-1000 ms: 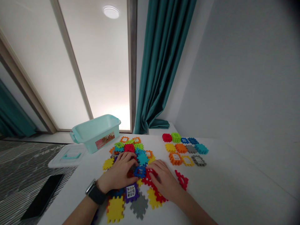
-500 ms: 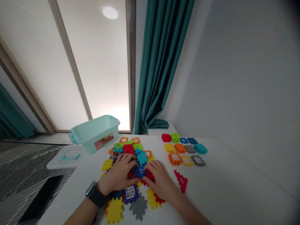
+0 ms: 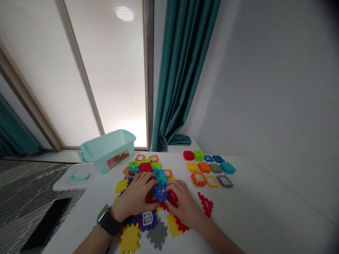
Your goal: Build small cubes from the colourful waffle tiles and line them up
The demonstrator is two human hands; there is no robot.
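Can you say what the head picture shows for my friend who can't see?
A left hand and right hand reach over a heap of bright tiles, a blue tile between them. More tiles sit in rows at right; a mint tub stands at left.

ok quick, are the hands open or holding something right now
Left hand: half-curled over the pile of toothed tiles; grip can't be told.
Right hand: half-curled at the blue window tile; grip can't be told.

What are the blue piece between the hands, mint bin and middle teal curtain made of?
Blue piece: likely hard plastic, fairly matte; even colour, moulded-looking teeth.
Mint bin: probably smooth plastic; even colour, rounded rim.
Middle teal curtain: fabric, fibre unclear; soft folds, satin-like sheen.
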